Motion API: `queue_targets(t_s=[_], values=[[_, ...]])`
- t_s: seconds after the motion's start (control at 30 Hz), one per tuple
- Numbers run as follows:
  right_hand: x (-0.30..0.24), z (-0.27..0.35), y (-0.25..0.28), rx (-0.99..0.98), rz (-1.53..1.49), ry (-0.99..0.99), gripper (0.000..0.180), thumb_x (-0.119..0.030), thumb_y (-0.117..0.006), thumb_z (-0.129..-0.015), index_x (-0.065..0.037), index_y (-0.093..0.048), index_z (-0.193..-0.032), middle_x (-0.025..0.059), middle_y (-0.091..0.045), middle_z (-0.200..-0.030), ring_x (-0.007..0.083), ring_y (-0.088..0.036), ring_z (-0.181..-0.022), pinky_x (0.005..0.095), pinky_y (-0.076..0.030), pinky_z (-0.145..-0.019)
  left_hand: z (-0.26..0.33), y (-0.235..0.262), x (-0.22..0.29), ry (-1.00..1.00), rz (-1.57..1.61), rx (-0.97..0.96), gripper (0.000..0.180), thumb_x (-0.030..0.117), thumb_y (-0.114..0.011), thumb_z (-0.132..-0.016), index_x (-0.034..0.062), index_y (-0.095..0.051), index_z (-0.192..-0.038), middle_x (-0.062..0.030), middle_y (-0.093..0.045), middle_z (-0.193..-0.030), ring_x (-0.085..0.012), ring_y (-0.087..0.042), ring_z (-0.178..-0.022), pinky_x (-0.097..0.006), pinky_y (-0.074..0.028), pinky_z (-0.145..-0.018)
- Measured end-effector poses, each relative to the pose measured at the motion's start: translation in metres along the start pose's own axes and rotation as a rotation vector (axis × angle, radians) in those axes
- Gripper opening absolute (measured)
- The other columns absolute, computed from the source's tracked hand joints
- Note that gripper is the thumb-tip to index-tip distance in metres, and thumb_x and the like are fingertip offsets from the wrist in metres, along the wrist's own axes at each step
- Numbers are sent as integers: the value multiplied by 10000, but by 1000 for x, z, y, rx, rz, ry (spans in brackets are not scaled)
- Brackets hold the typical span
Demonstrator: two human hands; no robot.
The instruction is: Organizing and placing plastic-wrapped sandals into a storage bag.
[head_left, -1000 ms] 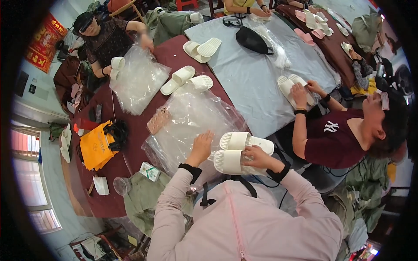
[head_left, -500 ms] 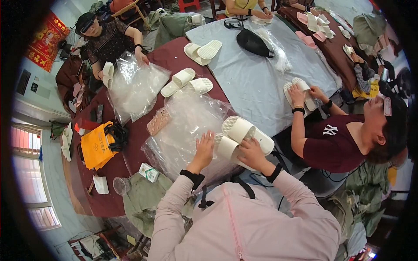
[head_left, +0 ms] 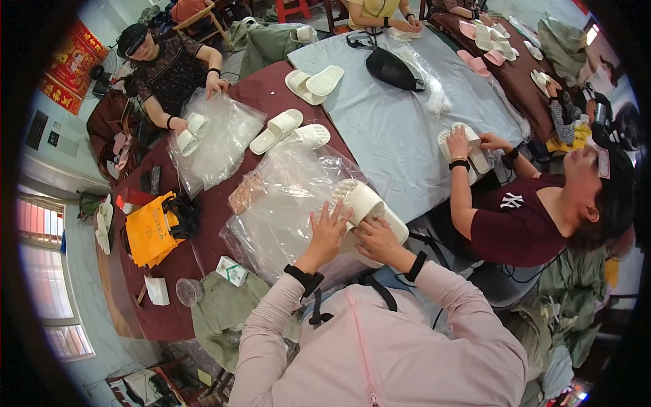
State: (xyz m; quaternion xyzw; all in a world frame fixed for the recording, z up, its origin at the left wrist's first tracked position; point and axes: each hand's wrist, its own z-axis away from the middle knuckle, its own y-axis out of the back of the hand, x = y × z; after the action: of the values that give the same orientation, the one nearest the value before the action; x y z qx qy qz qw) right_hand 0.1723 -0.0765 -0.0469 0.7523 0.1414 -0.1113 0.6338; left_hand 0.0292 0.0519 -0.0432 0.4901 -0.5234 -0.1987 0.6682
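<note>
Fingers of the left hand (head_left: 328, 230) lie spread flat on the clear crinkled plastic bag (head_left: 285, 203), at its right edge on the dark red table (head_left: 203, 224). Right hand (head_left: 377, 240) fingers curl around the pair of white foam slippers (head_left: 366, 203), gripping them at the bag's mouth. An orange paper bag (head_left: 152, 229) lies well left.

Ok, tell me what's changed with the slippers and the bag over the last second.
The pair of white slippers went from lying flat side by side under the right hand to being stacked and tipped up, their front end pushed left toward the clear plastic bag. The left hand shifted from the bag's edge to lie flat by the slippers. The bag stayed on the dark red table.
</note>
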Motion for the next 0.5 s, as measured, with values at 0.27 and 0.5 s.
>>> queue_targets(t_s=[0.27,0.5], values=[[-7,1,-8,-32,26,88,380,-271,-636,-709,-102,-603,-1047,67,-519,-1055,224,-434,-1140,426,-307,-975,7,15,9,-120,-21,-39,503,133,-456,-877,300,-388,-1346,-68,-181,-1483,-423,-128,-1333,-673,-39,-986],[-13,0,-23,-11,48,115,378,-264,-640,-696,-76,-594,-1021,79,-511,-1111,226,-442,-1124,421,-315,-967,8,5,11,84,105,199,571,209,-540,-825,116,-357,-1359,-154,-406,-1317,-324,-365,-1207,-527,-269,-943]])
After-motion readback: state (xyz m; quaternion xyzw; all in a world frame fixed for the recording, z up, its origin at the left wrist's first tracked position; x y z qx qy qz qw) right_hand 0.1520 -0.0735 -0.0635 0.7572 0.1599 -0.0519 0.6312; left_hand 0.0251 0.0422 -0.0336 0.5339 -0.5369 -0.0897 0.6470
